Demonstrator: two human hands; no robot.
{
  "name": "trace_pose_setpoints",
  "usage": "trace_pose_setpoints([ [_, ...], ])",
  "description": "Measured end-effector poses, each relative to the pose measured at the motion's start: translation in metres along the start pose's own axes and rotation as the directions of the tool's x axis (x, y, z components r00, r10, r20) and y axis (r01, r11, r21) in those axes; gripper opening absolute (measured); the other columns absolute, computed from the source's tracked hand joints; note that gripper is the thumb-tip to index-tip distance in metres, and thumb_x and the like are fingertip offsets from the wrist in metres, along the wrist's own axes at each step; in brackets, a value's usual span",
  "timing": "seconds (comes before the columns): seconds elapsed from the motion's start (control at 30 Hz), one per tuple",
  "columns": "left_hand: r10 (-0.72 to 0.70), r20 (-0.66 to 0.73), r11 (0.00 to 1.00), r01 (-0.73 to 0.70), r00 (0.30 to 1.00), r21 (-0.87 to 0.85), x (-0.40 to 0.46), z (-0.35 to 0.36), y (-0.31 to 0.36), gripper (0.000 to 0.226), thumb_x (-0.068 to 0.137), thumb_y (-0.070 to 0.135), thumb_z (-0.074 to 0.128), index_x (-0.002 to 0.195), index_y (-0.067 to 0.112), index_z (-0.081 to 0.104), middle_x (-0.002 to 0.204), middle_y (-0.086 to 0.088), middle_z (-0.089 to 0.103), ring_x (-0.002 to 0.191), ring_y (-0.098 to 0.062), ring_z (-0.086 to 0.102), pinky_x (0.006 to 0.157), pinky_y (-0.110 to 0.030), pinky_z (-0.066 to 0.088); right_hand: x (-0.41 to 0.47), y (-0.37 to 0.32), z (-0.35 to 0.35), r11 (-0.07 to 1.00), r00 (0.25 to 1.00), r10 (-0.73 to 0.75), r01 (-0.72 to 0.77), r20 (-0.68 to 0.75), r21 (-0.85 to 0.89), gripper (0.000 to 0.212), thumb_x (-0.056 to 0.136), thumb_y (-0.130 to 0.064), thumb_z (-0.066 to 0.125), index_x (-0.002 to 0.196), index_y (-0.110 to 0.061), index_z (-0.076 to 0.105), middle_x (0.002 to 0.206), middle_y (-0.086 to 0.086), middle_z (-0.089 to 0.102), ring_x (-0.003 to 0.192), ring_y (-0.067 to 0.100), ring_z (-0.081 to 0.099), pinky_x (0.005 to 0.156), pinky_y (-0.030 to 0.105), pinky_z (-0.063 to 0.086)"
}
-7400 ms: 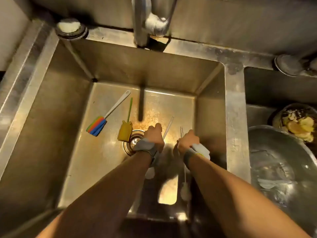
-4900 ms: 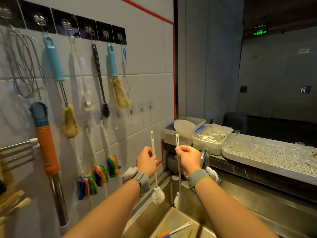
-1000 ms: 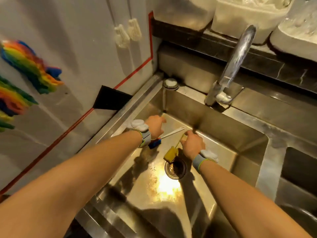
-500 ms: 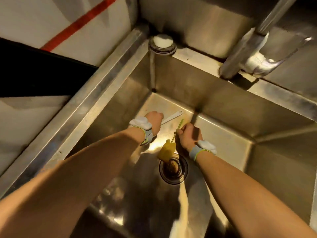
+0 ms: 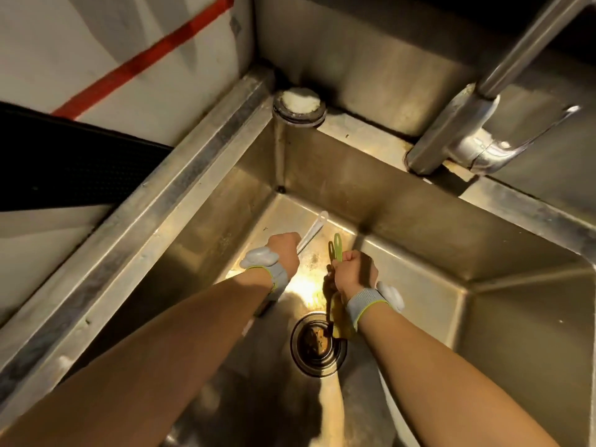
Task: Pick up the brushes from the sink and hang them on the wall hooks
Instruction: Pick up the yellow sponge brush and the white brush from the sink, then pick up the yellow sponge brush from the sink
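Stainless sink (image 5: 200,201): both hands down in the basin near the back wall. Left hand (image 5: 285,253) fisted around white brush handle (image 5: 314,232); right hand (image 5: 354,272) fisted around green-handled yellow brush (image 5: 337,250), head just above drain (image 5: 317,345).

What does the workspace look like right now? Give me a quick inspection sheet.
Surface: steel sink, basin floor wet and glaring, drain open.
Job's things: white-handled brush in the left hand; green-handled brush in the right hand, its yellow head partly hidden under the wrist.
Clutter: nothing seen loose in the basin.
Grippers: both hands closed on handles, each wrist in a grey band.
Cables: nothing seen.
Surroundings: faucet at the back rim, round plug at the corner, white wall with a red stripe on the left; hooks out of view.
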State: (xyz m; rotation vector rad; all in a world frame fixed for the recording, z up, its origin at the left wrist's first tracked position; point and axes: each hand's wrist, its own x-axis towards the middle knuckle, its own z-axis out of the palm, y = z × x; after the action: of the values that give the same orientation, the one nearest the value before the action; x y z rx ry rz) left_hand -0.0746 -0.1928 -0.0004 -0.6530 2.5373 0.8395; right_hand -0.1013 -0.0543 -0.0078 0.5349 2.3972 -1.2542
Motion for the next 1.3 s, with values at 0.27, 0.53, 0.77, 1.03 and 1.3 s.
trace_pose_setpoints([
  [0.27, -0.016, -0.235, 0.924, -0.075, 0.972, -0.375, -0.098, -0.103, 0.040, 0.019, 0.087, 0.003, 0.059, 0.104, 0.012, 0.059, 0.087, -0.011, 0.062, 0.077, -0.026, 0.055, 0.061, -0.025, 0.037, -0.080, -0.107, -0.074, 0.906, 0.981, -0.093, 0.013, 0.169, 0.422, 0.024, 0.088, 0.002, 0.056, 0.070, -0.012, 0.065, 0.063, 0.011, 0.055, 0.049, 0.017, 0.047, 0.045, 0.026, 0.042],
  [0.53, -0.014, -0.503, 0.877, -0.231, 0.864, -0.421, -0.211, -0.229, 0.089, 0.018, 0.086, 0.005, 0.060, 0.098, 0.018, 0.058, 0.086, -0.017, 0.066, 0.082, -0.037, 0.067, 0.077, -0.046, 0.058, -0.179, -0.217, -0.126, 0.796, 0.907, -0.341, 0.139, 0.248, 0.589, 0.020, 0.090, -0.003, 0.060, 0.081, -0.019, 0.066, 0.072, 0.004, 0.062, 0.065, 0.015, 0.059, 0.060, 0.032, 0.051],
  [0.77, -0.022, -0.661, 0.870, -0.312, 0.750, -0.382, -0.320, -0.299, 0.113, 0.019, 0.089, 0.003, 0.058, 0.097, 0.020, 0.055, 0.086, -0.012, 0.065, 0.081, -0.031, 0.067, 0.075, -0.041, 0.058, -0.277, -0.282, -0.165, 0.696, 0.798, -0.540, 0.242, 0.270, 0.676, 0.020, 0.088, -0.005, 0.063, 0.077, -0.020, 0.068, 0.074, 0.008, 0.065, 0.069, 0.020, 0.060, 0.063, 0.036, 0.052],
  [1.03, -0.038, -0.758, 0.875, -0.345, 0.651, -0.340, -0.404, -0.350, 0.119, 0.007, 0.094, 0.008, 0.053, 0.099, 0.011, 0.055, 0.085, -0.006, 0.063, 0.083, -0.031, 0.068, 0.078, -0.043, 0.057, -0.350, -0.337, -0.190, 0.605, 0.688, -0.682, 0.339, 0.250, 0.720, 0.013, 0.089, -0.005, 0.063, 0.085, -0.015, 0.070, 0.068, 0.007, 0.063, 0.061, 0.018, 0.058, 0.055, 0.031, 0.052],
  [1.3, -0.149, -0.832, 0.871, -0.327, 0.534, -0.366, -0.439, -0.392, 0.109, 0.007, 0.095, 0.014, 0.050, 0.099, 0.012, 0.055, 0.086, -0.010, 0.067, 0.085, -0.035, 0.068, 0.081, -0.048, 0.058, -0.393, -0.385, -0.182, 0.569, 0.593, -0.755, 0.379, 0.280, 0.730, 0.012, 0.091, -0.004, 0.060, 0.098, -0.006, 0.070, 0.070, 0.007, 0.061, 0.060, 0.016, 0.056, 0.052, 0.028, 0.046],
])
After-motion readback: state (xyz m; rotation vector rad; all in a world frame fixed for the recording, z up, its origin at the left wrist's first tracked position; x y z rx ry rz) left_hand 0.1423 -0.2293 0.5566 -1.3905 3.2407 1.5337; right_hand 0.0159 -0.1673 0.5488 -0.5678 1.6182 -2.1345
